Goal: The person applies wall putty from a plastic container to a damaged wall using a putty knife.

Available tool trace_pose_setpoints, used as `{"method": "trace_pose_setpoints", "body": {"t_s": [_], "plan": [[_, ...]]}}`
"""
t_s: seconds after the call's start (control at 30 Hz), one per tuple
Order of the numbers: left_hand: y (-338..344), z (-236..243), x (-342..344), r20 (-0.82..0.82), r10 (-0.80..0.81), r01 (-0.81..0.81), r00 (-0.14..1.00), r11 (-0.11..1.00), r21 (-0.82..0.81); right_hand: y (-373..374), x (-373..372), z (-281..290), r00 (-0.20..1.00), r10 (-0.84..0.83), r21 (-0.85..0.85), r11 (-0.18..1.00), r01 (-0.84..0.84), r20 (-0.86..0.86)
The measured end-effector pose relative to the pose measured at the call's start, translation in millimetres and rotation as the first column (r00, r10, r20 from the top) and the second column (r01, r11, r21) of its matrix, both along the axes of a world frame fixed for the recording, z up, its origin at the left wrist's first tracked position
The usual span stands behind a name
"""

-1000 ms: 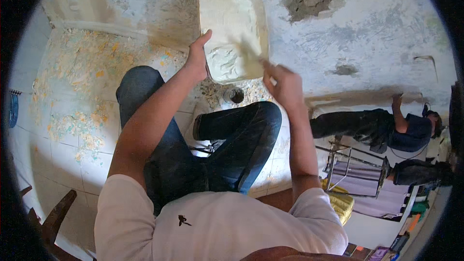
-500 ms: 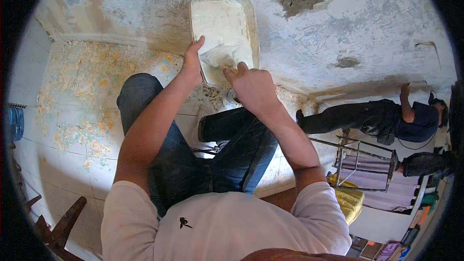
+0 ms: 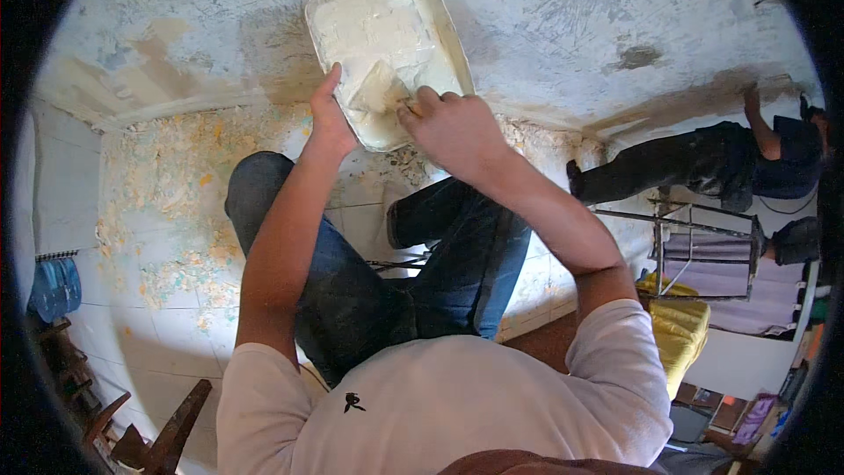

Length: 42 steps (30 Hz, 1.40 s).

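My left hand [image 3: 331, 121] grips the near left side of a shallow rectangular tray [image 3: 450, 33], its thumb over the rim. Pale cream putty [image 3: 365, 22] is spread across the inside of the tray. In my right hand [image 3: 459, 134] is a putty knife, its fingers closed round the handle, which is mostly hidden. The knife's broad blade [image 3: 379, 88], smeared with putty, lies over the near part of the tray. The tray is held tilted above my knees, in front of the wall.
A patchy, scraped wall [image 3: 563, 35] rises ahead. Paint flakes [image 3: 176, 193] litter the tiled floor at left. At right, another person [image 3: 703, 154] reaches to the wall beside a metal-framed stand [image 3: 703, 251] and yellow cloth [image 3: 681, 330]. Dark wooden legs [image 3: 180, 427] stand lower left.
The tray has turned counterclockwise and shifted left in view, with both hands. The knife blade has turned and now shows more putty on its face. The whole view has shifted slightly.
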<state>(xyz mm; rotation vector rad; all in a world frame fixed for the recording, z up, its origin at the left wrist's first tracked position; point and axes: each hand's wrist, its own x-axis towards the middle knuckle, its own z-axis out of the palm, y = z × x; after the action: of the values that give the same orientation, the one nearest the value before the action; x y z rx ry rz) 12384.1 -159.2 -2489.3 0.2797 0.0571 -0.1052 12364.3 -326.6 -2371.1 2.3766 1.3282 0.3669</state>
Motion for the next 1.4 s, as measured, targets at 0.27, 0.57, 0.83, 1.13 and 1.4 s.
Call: {"method": "trace_pose_setpoints", "body": {"t_s": [0.27,0.57,0.83,1.13,1.4], "plan": [[-15.9,8.2,11.8,-0.011,-0.067,0.068,0.998,0.990,0.121,-15.0,34.7,35.5,0.997,0.054,0.107,0.992,-0.060,0.063],[-28.9,-7.7,26.0,-0.120,-0.021,0.050,0.993,0.968,0.247,-20.1,33.4,19.1,0.963,0.270,-0.089,0.959,-0.271,-0.017],[-53.1,15.5,19.0,-0.160,0.022,0.020,0.987,0.966,0.256,-42.2,38.4,38.3,0.948,0.317,-0.215,0.926,-0.312,-0.009],[-55.8,15.4,30.8,-0.078,0.004,0.016,0.997,0.969,0.247,-53.5,41.6,26.7,0.947,0.319,-0.164,0.937,-0.309,0.033],[-38.3,27.7,23.6,-0.095,0.104,-0.074,0.990,0.958,0.278,-67.5,55.4,56.4,0.980,0.172,-0.049,0.983,-0.178,-0.103]]}}
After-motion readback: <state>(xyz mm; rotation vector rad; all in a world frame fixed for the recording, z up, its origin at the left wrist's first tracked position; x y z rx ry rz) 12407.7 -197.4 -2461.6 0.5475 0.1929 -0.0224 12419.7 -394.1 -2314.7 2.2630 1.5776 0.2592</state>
